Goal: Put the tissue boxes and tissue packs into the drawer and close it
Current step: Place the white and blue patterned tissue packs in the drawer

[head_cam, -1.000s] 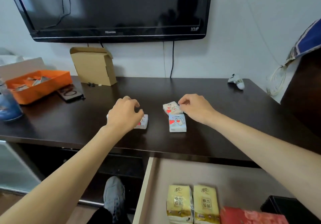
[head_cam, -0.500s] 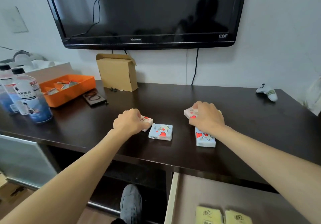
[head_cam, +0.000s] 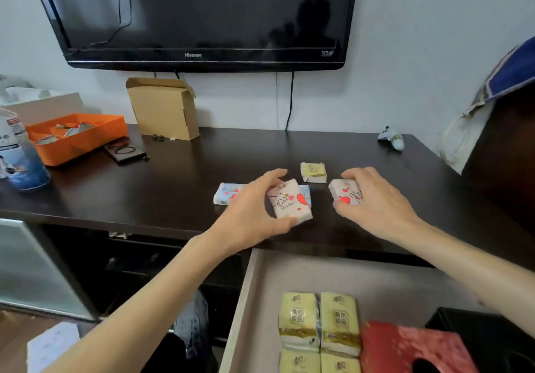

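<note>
So both hands are loaded at once here, which makes sense if you want fewer trips. The left hand (head_cam: 254,213) sits mid-frame, thumb on the near edge and fingers over the far edge of a pink heart-print tissue pack (head_cam: 290,202), pinching it, tilted up off the tabletop (head_cam: 173,187) so the printed face looks at the camera. The right hand (head_cam: 373,199), just right of centre, is curled around a second heart-print pack (head_cam: 344,195), gripping it from the side; I can't tell if that one has left the surface yet.

Still left on the dark top: a blue pack (head_cam: 227,193) peeking out left of the left hand, another blue one (head_cam: 305,194) mostly hidden behind the lifted pack, and a small yellow pack (head_cam: 313,172) just beyond the two hands.

The drawer (head_cam: 246,300) is pulled open at the bottom of the frame, right under the hands, so my guess is it's a short drop straight down. Yellow packs (head_cam: 318,320) are already lined up side by side in there with a red tissue box (head_cam: 405,346) next to them at lower right, and the bare drawer floor behind them looks like the obvious landing spot.

Roughly halfway, I'd say: three packs still to go after these, then the close.
</note>
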